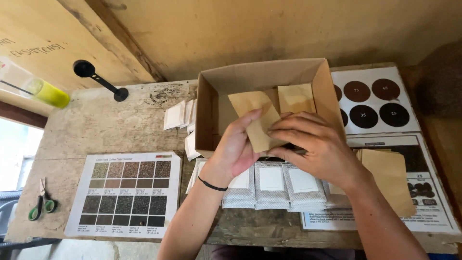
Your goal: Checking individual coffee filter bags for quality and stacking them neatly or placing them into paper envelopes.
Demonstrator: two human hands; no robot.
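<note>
My left hand [238,147] and my right hand [315,144] both grip a small tan paper pouch [257,120] held just over the front edge of an open cardboard box [207,110]. A second tan pouch [297,97] leans inside the box at the back. Below my hands, a row of white filter packets [272,185] with white labels lies on the table. A black band circles my left wrist.
A printed sample chart [126,195] lies front left, green-handled scissors [41,204] at the far left. A black scoop [98,79] and a yellow tube [48,92] sit at the back left. More tan pouches [390,180] rest on printed cards with dark circles [375,98] at right. Small white sachets [178,115] lie beside the box.
</note>
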